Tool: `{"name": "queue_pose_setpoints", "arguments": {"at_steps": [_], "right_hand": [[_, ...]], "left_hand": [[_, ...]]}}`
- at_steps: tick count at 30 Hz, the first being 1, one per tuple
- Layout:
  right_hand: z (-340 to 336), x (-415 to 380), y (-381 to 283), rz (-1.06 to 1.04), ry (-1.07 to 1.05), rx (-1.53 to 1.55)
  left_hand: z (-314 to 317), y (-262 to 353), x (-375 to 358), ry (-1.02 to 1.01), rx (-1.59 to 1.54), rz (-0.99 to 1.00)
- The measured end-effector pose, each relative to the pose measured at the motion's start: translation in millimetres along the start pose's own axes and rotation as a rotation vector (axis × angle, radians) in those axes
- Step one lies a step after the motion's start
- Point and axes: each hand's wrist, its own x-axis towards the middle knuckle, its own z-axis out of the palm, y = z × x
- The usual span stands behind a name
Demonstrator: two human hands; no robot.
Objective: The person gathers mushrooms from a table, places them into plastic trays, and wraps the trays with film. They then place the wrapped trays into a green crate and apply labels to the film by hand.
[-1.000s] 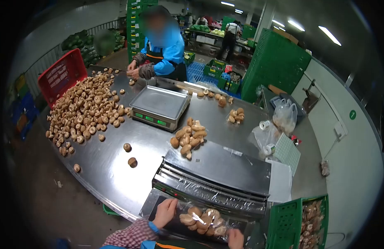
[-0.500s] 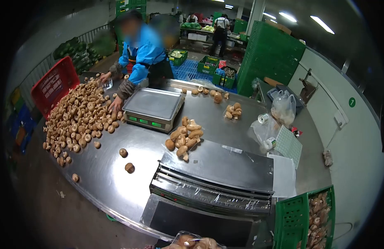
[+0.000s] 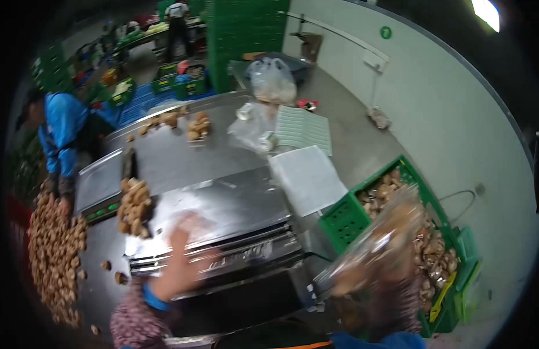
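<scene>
Blurred by motion, my left hand (image 3: 185, 262) is over the wrapping machine (image 3: 223, 232), fingers spread, with nothing in it. On the right, a clear plastic-wrapped pack of mushrooms (image 3: 377, 244) hangs at the near left side of a green crate (image 3: 345, 222). My right hand (image 3: 391, 273) is behind this pack and holds it; its fingers are mostly hidden. Inside the crate lie more wrapped mushrooms (image 3: 435, 256). A loose bunch of mushrooms (image 3: 134, 206) sits at the machine's left end.
At the left, a co-worker in a blue jacket (image 3: 66, 125) reaches into a large mushroom pile (image 3: 54, 262) beside a scale (image 3: 100, 183). White sheets (image 3: 309, 177), a plastic bag (image 3: 271, 81) and a small mushroom bunch (image 3: 198, 127) lie farther back. Another person (image 3: 177, 29) stands far behind.
The view has swung right and down. Both my hands have come into view, and the wrapped pack has moved from the bottom edge to beside the green crate.
</scene>
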Motion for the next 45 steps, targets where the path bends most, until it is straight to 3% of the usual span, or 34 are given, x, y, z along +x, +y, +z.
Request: {"name": "queue_pose_setpoints", "arguments": {"at_steps": [1,4,6,7,9,10,11,13,18,22,23,24,26,27,28,29,31,33,35,36,37,39,41,43,44,45], "right_hand": [[-29.7,16.4,-21.7,-0.094,0.222,0.143],[-156.7,53.0,-57.7,-0.102,0.377,-0.025],[-191.5,65.7,-33.5,0.090,0.327,-0.114],[-199.8,75.9,-4.3,0.222,0.281,-0.102],[-199.7,75.8,54.4,0.369,0.415,0.004],[-208.2,82.1,83.0,0.457,0.672,0.168],[-216.5,78.1,101.3,0.461,0.759,0.089],[-237.0,82.4,115.3,0.388,0.754,-0.297],[-239.1,84.9,113.7,0.336,0.517,-1.553],[-227.7,92.0,93.5,0.171,0.182,-2.032],[-234.5,103.7,94.1,-0.015,0.118,-2.079],[-120.9,97.2,40.2,0.189,0.239,-2.074],[-48.8,96.3,13.7,-0.120,0.175,-1.567],[-13.1,92.9,30.9,-0.614,0.190,-1.503],[43.4,82.5,30.4,-0.223,0.133,-1.046],[69.6,81.8,57.8,-0.188,0.006,-0.978],[126.9,83.1,109.4,-0.485,-0.384,-1.167],[132.8,86.2,148.9,-0.544,-0.378,-1.302],[102.1,80.8,159.4,-0.220,-0.227,-1.451],[95.2,69.9,152.5,-0.217,-0.180,-1.616],[86.0,59.8,155.6,-0.222,-0.148,-1.745],[91.2,42.7,164.4,-0.106,-0.244,-1.855],[109.8,38.3,174.5,-0.190,-0.234,-1.857],[117.4,46.4,191.9,-0.115,-0.305,-1.814],[106.4,50.3,207.7,-0.271,-0.319,-1.776],[103.1,51.0,202.7,-0.271,-0.318,-1.778]], "left_hand": [[-22.4,-41.3,14.5,0.091,0.340,0.115],[-68.8,-155.8,5.2,0.281,0.934,-0.279],[-85.3,-171.2,9.5,0.131,0.940,-0.712],[-94.2,-173.4,12.8,0.103,0.701,-0.670],[-90.6,-201.4,-0.3,0.142,0.184,-0.612],[-83.4,-229.8,-13.3,0.077,0.469,-0.650],[-84.8,-217.9,-10.5,0.038,0.459,-0.720],[-82.2,-203.4,-7.9,-0.030,0.446,-0.723],[-51.3,-184.5,-5.3,-0.180,0.437,-0.462],[-29.2,-163.9,10.4,-0.347,0.334,-0.205],[-25.6,-158.6,16.2,-0.411,0.326,-0.172],[-21.0,-159.1,18.7,-0.441,0.310,-0.108],[-13.1,-156.5,27.3,-0.494,0.269,-0.023],[-10.1,-150.6,29.6,-0.531,0.243,-0.002],[-10.6,-141.1,31.6,-0.545,0.250,-0.001],[-5.3,-146.9,31.9,-0.565,0.215,0.013],[-7.5,-130.5,21.7,-0.484,0.324,0.014],[-9.3,-127.1,-4.9,-0.190,0.332,0.019],[-44.9,-88.7,-49.6,0.167,0.298,0.028],[-51.5,-72.3,-82.3,0.245,0.492,-0.157],[-58.9,-57.0,-111.3,0.128,0.784,-0.315],[-51.9,-49.0,-148.8,-0.028,0.852,-0.469],[-36.1,-58.7,-149.6,0.039,0.808,-0.520],[-24.5,-70.8,-137.1,0.082,0.749,-0.469],[-19.5,-80.7,-133.2,0.072,0.671,-0.456],[-18.3,-87.3,-129.5,0.061,0.592,-0.443]]}}
